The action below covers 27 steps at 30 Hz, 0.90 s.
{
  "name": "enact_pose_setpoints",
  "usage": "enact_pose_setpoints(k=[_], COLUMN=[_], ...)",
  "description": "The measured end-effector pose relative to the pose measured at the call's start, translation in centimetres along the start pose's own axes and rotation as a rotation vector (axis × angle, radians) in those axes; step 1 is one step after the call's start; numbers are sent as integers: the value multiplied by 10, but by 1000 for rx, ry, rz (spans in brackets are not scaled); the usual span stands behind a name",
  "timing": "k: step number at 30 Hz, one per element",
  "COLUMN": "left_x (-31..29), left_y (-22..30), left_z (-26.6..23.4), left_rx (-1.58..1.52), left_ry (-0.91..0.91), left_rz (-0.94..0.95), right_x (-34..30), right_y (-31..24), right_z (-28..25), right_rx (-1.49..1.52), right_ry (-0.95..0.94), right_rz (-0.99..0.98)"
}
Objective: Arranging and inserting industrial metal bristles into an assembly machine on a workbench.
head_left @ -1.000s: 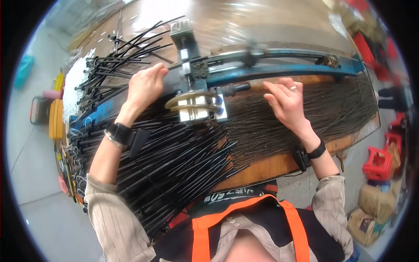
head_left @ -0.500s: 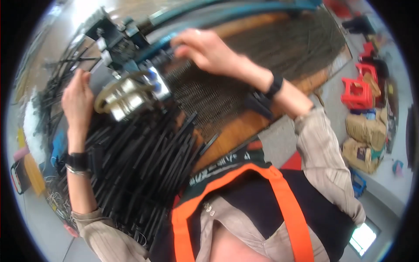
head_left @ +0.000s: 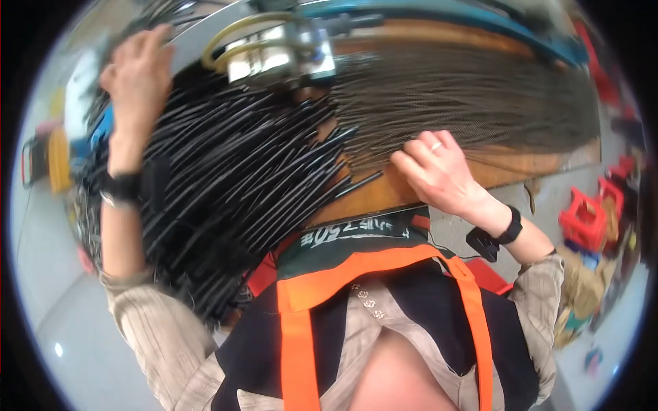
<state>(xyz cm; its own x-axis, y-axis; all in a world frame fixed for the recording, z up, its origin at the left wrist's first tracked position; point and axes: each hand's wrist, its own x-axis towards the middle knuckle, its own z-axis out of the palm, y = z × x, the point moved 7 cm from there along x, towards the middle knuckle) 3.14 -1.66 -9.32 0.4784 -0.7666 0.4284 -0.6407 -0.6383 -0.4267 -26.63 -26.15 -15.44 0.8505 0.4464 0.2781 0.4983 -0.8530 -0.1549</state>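
My left hand (head_left: 139,82) is raised over the far left edge of a heap of long thin black rods (head_left: 240,157). Its fingers look apart, slightly blurred, with nothing visible in them. Lower on the right, my right hand (head_left: 439,175) hovers at the near edge of the wooden table (head_left: 370,198), fingers curled together. Whatever they may hold cannot be made out. Beyond it lies a wide layer of long, thin grey-brown strands (head_left: 466,96) with a ridged texture. Between the two piles, at the far side, stands a small metal machine (head_left: 264,61) with a looped yellowish hose (head_left: 223,44).
A blue bar (head_left: 466,17) runs along the table's far side. Red plastic stools (head_left: 582,219) and brown sacks (head_left: 582,277) stand on the floor to the right. A yellow object (head_left: 58,161) is at the left. My dark apron with orange straps (head_left: 298,356) meets the near edge.
My right hand has drawn back from the machine toward the near table edge. My left hand has moved up and away from the machine, its fingers spreading. The whole view has shifted.
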Motion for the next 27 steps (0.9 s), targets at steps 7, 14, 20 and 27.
enact_pose_setpoints(k=[7,14,20,27], left_x=[-100,-110,-102,-105], left_y=[160,172,171,164], left_z=[-115,-104,-104,-108], left_rx=[-395,-358,-353,-476], left_ry=[-333,-247,-266,-266], left_rz=[-230,-351,-264,-265], right_x=[28,48,47,54], right_y=[10,33,39,34], right_z=[-5,27,38,34], right_rx=[170,687,955,838], right_ry=[-83,-68,-198,-71], right_rz=[81,343,600,619])
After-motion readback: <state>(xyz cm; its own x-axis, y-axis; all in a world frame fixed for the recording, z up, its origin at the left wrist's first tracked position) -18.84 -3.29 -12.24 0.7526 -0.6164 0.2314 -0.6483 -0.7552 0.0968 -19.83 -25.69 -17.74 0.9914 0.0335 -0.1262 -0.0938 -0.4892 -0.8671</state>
